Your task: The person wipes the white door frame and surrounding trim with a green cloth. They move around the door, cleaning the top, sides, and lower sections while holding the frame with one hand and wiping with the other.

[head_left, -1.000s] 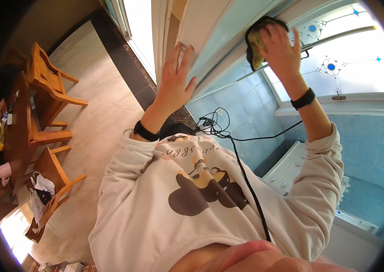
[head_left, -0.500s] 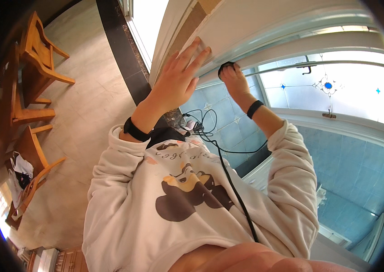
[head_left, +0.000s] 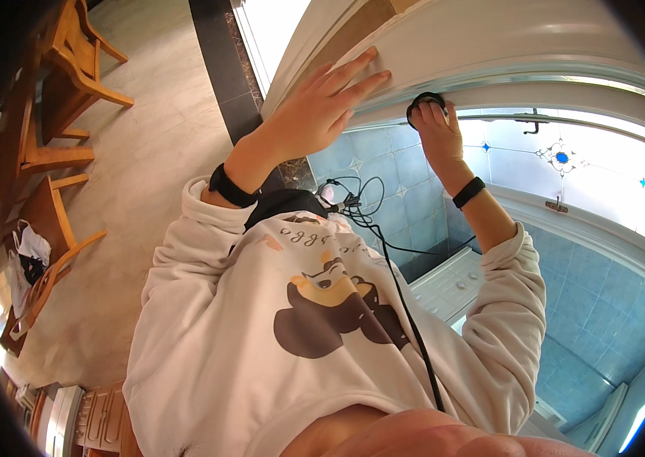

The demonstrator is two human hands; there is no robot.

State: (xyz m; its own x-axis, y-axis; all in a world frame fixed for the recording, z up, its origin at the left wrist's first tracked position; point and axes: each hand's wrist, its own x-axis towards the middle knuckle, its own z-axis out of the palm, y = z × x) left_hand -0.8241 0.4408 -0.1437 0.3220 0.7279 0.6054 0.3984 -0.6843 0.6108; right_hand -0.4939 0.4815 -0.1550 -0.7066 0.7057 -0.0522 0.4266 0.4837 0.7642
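My left hand [head_left: 315,114] has its fingers stretched out over the white panel [head_left: 490,46], near its brown-edged side; whether the palm presses on it I cannot tell. Beside it, my right hand [head_left: 440,137] is closed on a black round object [head_left: 417,109]. That object sits against the pale frame rail [head_left: 520,97] along the panel's lower edge. My fingers cover part of it, so its exact kind is unclear. Both wrists wear black bands.
A tangled black cable [head_left: 364,206] hangs before my waist and runs up my sweatshirt. On the right are a frosted window [head_left: 558,152] with blue ornaments and blue wall tiles [head_left: 566,266]. Wooden chairs [head_left: 75,61] stand at the left on a pale floor [head_left: 147,91].
My right hand has moved to the right along the rail with the black round object. My left hand has shifted slightly right and up over the panel. The view has turned a little too.
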